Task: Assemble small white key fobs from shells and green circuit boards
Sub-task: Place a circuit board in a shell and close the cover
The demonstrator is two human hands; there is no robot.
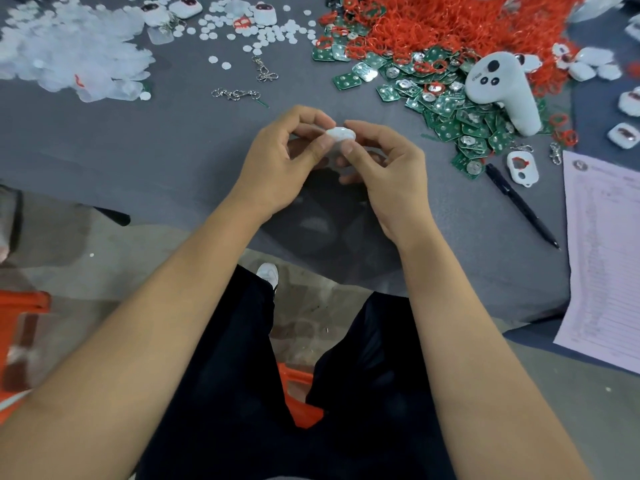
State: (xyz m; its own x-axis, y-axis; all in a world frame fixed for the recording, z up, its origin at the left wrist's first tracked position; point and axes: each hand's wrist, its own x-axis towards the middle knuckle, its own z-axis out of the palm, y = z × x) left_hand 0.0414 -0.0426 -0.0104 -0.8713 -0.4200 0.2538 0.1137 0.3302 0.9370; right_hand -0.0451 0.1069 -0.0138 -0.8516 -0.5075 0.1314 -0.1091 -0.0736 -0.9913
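Both hands up over the near-middle of the grey surface (138, 161), pinching one white key fob (341, 134) between them. Left hand (277, 161): thumb and curled fingers on the fob's left end. Right hand (388, 168): thumb and forefinger on its right end. Fob is off the surface, held roughly level.

Fob look: small, white, rounded-oval shell, glossy top with shallow dimples. Can't tell if the halves are fully seated; the underside is hidden by the thumbs.

Parts stock:
- Green circuit boards (446, 109), loose heap toward the far right of the surface, small squarish boards with silver round contacts.
- Red rubber rings (450, 22) in a large pile at the far edge, spilling onto the boards.
- White round discs (263, 32) scattered at the far edge, middle.
- Clear plastic pieces (69, 53) heaped at the far left corner.
- White shells with red inside (623, 135) along the right edge; one open shell (522, 168) lies just beside the boards.
- Metal key chains (235, 94) loose, far of the hands.

Other: white handheld controller (502, 88) resting on the board heap, black pen (519, 202) near the right edge, printed sheet (602, 265) hanging over the right near corner.

Writing: sheet has a round logo and ruled rows, text too small to read. Mark on the controller is illegible.
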